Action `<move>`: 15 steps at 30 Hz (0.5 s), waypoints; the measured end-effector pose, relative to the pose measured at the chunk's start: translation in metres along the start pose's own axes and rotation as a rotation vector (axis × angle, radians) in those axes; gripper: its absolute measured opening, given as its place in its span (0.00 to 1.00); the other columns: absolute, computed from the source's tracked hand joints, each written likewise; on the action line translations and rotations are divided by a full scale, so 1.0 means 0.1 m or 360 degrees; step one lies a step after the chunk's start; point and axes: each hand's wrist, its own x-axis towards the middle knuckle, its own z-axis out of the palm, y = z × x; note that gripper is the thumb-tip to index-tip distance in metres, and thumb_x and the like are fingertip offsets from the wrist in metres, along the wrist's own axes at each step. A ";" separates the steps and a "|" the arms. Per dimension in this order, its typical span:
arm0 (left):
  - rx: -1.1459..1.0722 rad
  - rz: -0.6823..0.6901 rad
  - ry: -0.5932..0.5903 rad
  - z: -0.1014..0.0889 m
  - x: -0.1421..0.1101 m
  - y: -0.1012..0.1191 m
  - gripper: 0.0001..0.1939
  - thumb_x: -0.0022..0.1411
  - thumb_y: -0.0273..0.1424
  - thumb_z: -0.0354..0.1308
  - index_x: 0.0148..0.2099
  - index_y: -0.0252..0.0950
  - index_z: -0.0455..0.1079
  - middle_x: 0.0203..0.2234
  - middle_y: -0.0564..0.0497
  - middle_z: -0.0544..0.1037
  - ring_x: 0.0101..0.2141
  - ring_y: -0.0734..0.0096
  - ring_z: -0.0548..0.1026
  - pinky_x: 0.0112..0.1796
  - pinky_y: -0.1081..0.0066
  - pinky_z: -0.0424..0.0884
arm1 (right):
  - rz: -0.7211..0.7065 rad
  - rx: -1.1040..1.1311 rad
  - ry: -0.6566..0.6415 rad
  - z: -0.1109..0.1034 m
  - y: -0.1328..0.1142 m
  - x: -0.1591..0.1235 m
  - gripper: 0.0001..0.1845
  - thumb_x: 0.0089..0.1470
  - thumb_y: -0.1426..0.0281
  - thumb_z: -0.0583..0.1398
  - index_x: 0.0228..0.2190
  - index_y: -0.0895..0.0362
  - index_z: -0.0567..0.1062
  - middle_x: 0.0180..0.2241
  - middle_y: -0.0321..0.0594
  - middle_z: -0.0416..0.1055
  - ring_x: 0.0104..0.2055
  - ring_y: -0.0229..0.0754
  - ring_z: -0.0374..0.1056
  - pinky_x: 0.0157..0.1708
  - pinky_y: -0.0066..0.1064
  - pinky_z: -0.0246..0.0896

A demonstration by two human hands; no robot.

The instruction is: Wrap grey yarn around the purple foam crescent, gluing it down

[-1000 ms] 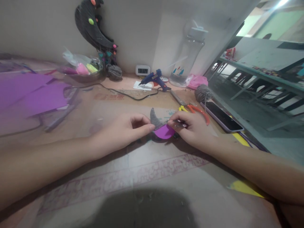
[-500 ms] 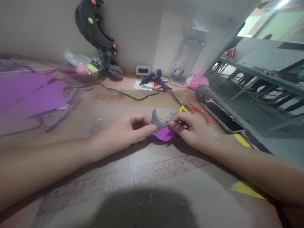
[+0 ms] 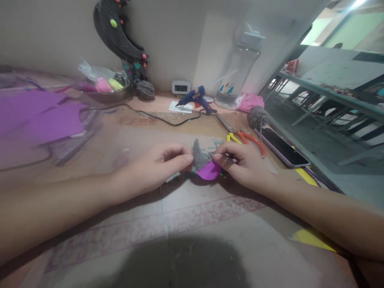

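Note:
My right hand [image 3: 240,162] pinches a small crescent piece between thumb and fingertips. Its lower part is a bare purple paper crescent [image 3: 209,171], and grey yarn [image 3: 199,156] covers the upper left horn, which points up. Something small, dark and shiny shows among the right fingers; its kind is unclear. My left hand [image 3: 175,158] is closed, thumb against the fingers, just beside the yarn-covered edge. What the left fingertips hold, if anything, is hidden. Beyond my right hand lie scissors [image 3: 226,123] and a tool with an orange handle [image 3: 255,144] and a yellow one.
Ahead are a blue glue gun [image 3: 196,98] with a dark cord, a small clock [image 3: 181,87] and a clear bottle [image 3: 240,72]. A grey yarn ball [image 3: 258,117] and phone [image 3: 280,148] are at right. Purple sheets [image 3: 42,120], a bowl [image 3: 103,96] and a dark hanging crescent [image 3: 115,34] are at left.
My left fingertips have drawn slightly left, off the crescent piece's edge, showing more of the grey yarn. My right hand keeps its pinch in nearly the same place.

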 end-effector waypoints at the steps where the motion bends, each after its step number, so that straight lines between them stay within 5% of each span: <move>1: 0.0001 0.0011 0.0003 0.00 0.00 0.00 0.15 0.65 0.42 0.50 0.32 0.37 0.67 0.26 0.55 0.71 0.29 0.73 0.68 0.29 0.74 0.63 | 0.0004 0.0008 -0.0006 0.00 0.00 0.00 0.11 0.57 0.68 0.58 0.24 0.58 0.71 0.20 0.33 0.69 0.21 0.32 0.61 0.22 0.23 0.53; 6: 0.0069 0.0041 0.0012 -0.01 0.00 0.00 0.19 0.64 0.46 0.50 0.29 0.37 0.66 0.23 0.55 0.68 0.25 0.74 0.66 0.25 0.74 0.60 | 0.0008 0.0022 -0.0119 0.03 0.02 -0.02 0.10 0.57 0.69 0.58 0.25 0.58 0.70 0.21 0.33 0.69 0.23 0.33 0.63 0.24 0.24 0.55; 9: 0.0092 0.0018 0.0023 0.00 0.00 -0.01 0.19 0.64 0.45 0.50 0.28 0.37 0.64 0.21 0.56 0.66 0.23 0.75 0.64 0.24 0.74 0.58 | -0.0053 -0.0126 0.0016 0.03 0.04 -0.05 0.06 0.57 0.67 0.58 0.32 0.57 0.70 0.26 0.35 0.71 0.26 0.35 0.64 0.26 0.26 0.57; 12: 0.0131 0.0000 0.0067 -0.01 0.00 -0.02 0.19 0.65 0.44 0.50 0.27 0.37 0.63 0.21 0.56 0.68 0.23 0.75 0.64 0.24 0.73 0.56 | -0.0229 -0.0302 0.0197 -0.01 0.02 -0.09 0.13 0.60 0.61 0.55 0.42 0.57 0.67 0.33 0.41 0.71 0.31 0.39 0.65 0.30 0.31 0.60; 15: 0.0199 0.0033 0.0096 -0.01 0.00 -0.03 0.19 0.65 0.43 0.50 0.26 0.37 0.62 0.22 0.56 0.70 0.25 0.74 0.66 0.26 0.73 0.57 | -0.0492 -0.0387 0.0098 -0.03 -0.03 -0.12 0.17 0.64 0.57 0.50 0.43 0.58 0.67 0.33 0.43 0.70 0.32 0.41 0.64 0.32 0.33 0.58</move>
